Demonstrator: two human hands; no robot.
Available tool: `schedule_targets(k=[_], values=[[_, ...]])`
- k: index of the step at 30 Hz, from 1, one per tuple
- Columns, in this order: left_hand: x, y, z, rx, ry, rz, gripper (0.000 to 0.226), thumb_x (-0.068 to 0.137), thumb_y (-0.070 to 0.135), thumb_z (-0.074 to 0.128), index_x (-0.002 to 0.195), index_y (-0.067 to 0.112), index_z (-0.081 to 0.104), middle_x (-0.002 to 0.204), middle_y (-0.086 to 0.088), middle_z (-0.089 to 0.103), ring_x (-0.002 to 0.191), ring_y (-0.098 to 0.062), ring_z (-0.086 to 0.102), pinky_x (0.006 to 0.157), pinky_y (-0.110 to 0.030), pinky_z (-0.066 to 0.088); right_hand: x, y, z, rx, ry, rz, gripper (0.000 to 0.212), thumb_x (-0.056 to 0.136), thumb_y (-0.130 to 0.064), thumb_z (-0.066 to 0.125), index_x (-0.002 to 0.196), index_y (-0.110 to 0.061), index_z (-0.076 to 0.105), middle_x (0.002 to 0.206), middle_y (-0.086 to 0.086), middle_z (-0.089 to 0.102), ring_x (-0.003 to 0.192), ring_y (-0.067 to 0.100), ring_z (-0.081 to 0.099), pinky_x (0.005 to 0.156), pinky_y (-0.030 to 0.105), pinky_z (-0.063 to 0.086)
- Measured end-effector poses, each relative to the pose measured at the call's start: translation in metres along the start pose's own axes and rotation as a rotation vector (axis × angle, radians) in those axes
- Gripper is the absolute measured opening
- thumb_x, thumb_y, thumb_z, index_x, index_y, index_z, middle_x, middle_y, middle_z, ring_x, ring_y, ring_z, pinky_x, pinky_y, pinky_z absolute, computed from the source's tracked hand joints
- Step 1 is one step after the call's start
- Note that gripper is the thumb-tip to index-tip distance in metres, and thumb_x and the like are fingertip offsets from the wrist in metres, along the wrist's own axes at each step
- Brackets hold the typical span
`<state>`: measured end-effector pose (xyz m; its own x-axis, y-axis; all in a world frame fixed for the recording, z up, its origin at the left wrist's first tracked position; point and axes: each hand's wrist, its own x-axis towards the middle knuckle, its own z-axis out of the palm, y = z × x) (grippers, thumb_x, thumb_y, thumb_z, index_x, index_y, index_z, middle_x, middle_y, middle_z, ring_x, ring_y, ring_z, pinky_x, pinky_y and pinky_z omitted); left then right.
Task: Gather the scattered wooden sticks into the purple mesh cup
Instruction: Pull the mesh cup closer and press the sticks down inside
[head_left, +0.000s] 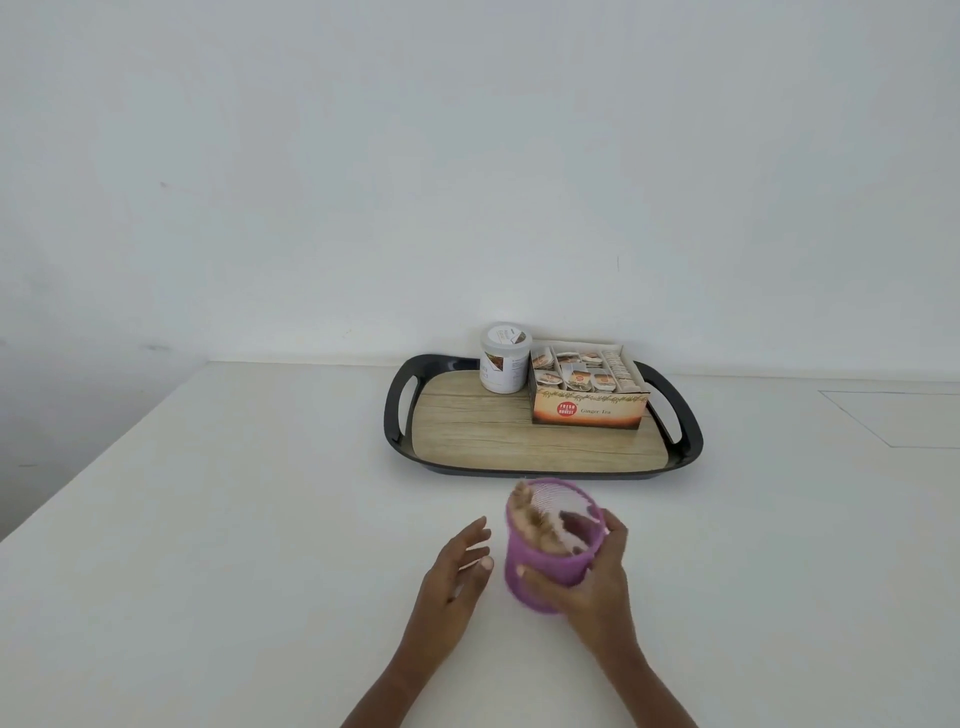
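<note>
The purple mesh cup (540, 564) is in front of me on the white table, tilted and blurred with motion. My right hand (597, 582) grips it around its right side, thumb across the front wall. A bundle of wooden sticks (530, 519) leans inside the cup against its left rim. My left hand (460, 566) hovers just left of the cup with its fingers straight, apart from the cup and holding nothing. I see no loose sticks on the table.
A black-rimmed tray (400, 410) with a wood-pattern floor sits just behind the cup. On its far side stand a white jar (504, 366) and an open ginger tea box (589, 402). The table's left edge runs diagonally at the far left.
</note>
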<state>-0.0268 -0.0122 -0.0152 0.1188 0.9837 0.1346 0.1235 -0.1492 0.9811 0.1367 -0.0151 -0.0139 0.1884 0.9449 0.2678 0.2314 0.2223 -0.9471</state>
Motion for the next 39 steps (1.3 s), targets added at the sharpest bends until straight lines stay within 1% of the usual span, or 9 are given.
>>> schedule_targets(k=[2, 5, 9, 15, 19, 28, 32, 35, 39], values=[[-0.001, 0.0, 0.001, 0.011, 0.003, 0.01, 0.035, 0.094, 0.006, 0.047, 0.122, 0.025, 0.045, 0.123, 0.002, 0.057, 0.111, -0.003, 0.056, 0.086, -0.004, 0.043, 0.002, -0.001, 0.001, 0.008, 0.083, -0.014, 0.09, 0.045, -0.019, 0.092, 0.112, -0.042, 0.037, 0.113, -0.011, 0.053, 0.105, 0.009, 0.056, 0.079, 0.022, 0.054], [0.0, -0.001, 0.001, -0.003, -0.001, 0.027, 0.031, 0.094, 0.004, 0.044, 0.122, 0.018, 0.048, 0.122, -0.003, 0.06, 0.111, -0.011, 0.058, 0.089, -0.009, 0.045, 0.001, -0.003, 0.002, -0.095, -0.059, -0.05, 0.094, 0.041, -0.031, 0.092, 0.118, -0.037, 0.039, 0.116, -0.007, 0.053, 0.111, 0.011, 0.052, 0.089, 0.03, 0.052], [-0.001, 0.0, 0.002, -0.003, 0.012, 0.034, 0.031, 0.095, 0.005, 0.043, 0.115, 0.027, 0.048, 0.117, 0.001, 0.06, 0.111, -0.01, 0.057, 0.088, -0.005, 0.042, 0.005, -0.003, 0.001, -0.12, 0.183, -0.024, 0.101, 0.039, -0.026, 0.094, 0.124, -0.014, 0.042, 0.115, 0.005, 0.052, 0.11, 0.024, 0.051, 0.09, 0.043, 0.052], [-0.002, 0.001, 0.002, -0.014, 0.005, 0.048, 0.027, 0.095, 0.004, 0.043, 0.108, 0.026, 0.053, 0.113, 0.003, 0.063, 0.105, -0.006, 0.061, 0.086, -0.007, 0.044, -0.001, -0.011, 0.014, -0.319, 0.245, -0.061, 0.107, 0.039, -0.036, 0.093, 0.128, -0.006, 0.041, 0.115, 0.007, 0.05, 0.107, 0.02, 0.046, 0.085, 0.032, 0.049], [0.0, 0.0, 0.0, -0.074, 0.068, 0.045, 0.029, 0.095, 0.002, 0.04, 0.106, 0.023, 0.058, 0.108, 0.004, 0.067, 0.095, 0.003, 0.063, 0.08, -0.007, 0.047, -0.017, -0.012, 0.021, -0.313, 0.049, -0.145, 0.092, 0.047, -0.056, 0.078, 0.122, -0.015, 0.042, 0.102, -0.016, 0.038, 0.097, 0.012, 0.045, 0.071, 0.003, 0.041], [0.0, 0.001, 0.002, -0.042, 0.074, 0.031, 0.035, 0.097, 0.004, 0.035, 0.102, 0.029, 0.059, 0.102, 0.01, 0.068, 0.095, 0.001, 0.065, 0.081, -0.011, 0.051, -0.004, -0.006, 0.002, -0.196, -0.31, -0.022, 0.083, 0.046, -0.034, 0.087, 0.114, -0.035, 0.04, 0.116, -0.017, 0.053, 0.108, -0.004, 0.053, 0.078, 0.004, 0.047], [-0.002, -0.001, 0.001, -0.055, 0.084, 0.006, 0.026, 0.097, 0.008, 0.038, 0.113, 0.014, 0.058, 0.116, 0.0, 0.065, 0.109, -0.011, 0.061, 0.092, -0.016, 0.047, 0.004, -0.007, 0.001, -0.247, 0.051, 0.022, 0.093, 0.038, -0.023, 0.093, 0.118, -0.01, 0.048, 0.109, 0.005, 0.058, 0.105, 0.023, 0.053, 0.086, 0.04, 0.052], [-0.003, -0.001, 0.001, -0.052, 0.097, 0.008, 0.025, 0.097, 0.007, 0.039, 0.115, 0.012, 0.056, 0.117, 0.0, 0.062, 0.108, -0.007, 0.06, 0.088, -0.008, 0.046, -0.001, -0.012, 0.008, -0.385, 0.148, 0.007, 0.099, 0.036, -0.036, 0.092, 0.119, -0.008, 0.047, 0.107, 0.004, 0.056, 0.099, 0.017, 0.046, 0.085, 0.038, 0.047], [-0.002, 0.002, 0.002, -0.05, 0.081, 0.009, 0.024, 0.097, 0.008, 0.04, 0.11, 0.018, 0.056, 0.114, 0.003, 0.063, 0.109, -0.01, 0.059, 0.092, -0.015, 0.045, -0.006, -0.012, 0.009, -0.432, 0.172, 0.031, 0.108, 0.034, -0.044, 0.091, 0.124, -0.009, 0.044, 0.112, 0.005, 0.055, 0.104, 0.022, 0.048, 0.085, 0.037, 0.045]])
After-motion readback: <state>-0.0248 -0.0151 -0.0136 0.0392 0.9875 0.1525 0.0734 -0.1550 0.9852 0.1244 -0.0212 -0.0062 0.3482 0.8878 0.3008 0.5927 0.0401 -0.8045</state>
